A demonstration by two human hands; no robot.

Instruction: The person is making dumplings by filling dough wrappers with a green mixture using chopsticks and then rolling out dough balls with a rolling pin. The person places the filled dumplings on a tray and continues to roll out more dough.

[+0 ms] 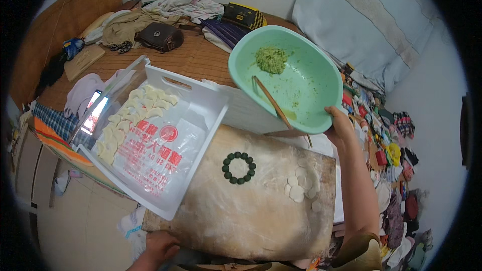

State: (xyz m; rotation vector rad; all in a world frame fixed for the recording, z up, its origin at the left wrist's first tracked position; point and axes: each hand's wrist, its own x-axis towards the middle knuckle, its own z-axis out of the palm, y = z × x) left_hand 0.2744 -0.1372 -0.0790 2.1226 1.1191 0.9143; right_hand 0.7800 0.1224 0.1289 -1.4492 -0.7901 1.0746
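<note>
My right hand (337,125) grips the near right rim of a mint-green plastic basin (312,79), which is tilted above the far edge of a floured wooden board (233,226). A lump of green filling (271,60) sits in the basin, and chopsticks (276,105) lean over its rim. My left hand (161,245), fingers curled, is at the board's near left corner; whether it holds anything is unclear. Round dough wrappers (296,192) and a ring of dark green beads (239,182) lie on the board. A white plastic drawer (199,109), lined with a printed bag, holds crescent dumplings (154,112).
Behind the drawer is a bed (199,60) with clothes, a brown leather bag (160,37) and a wooden block (83,62). A lit phone (95,114) stands beyond the drawer's left side. Many small household items (380,158) crowd the right side along the wall.
</note>
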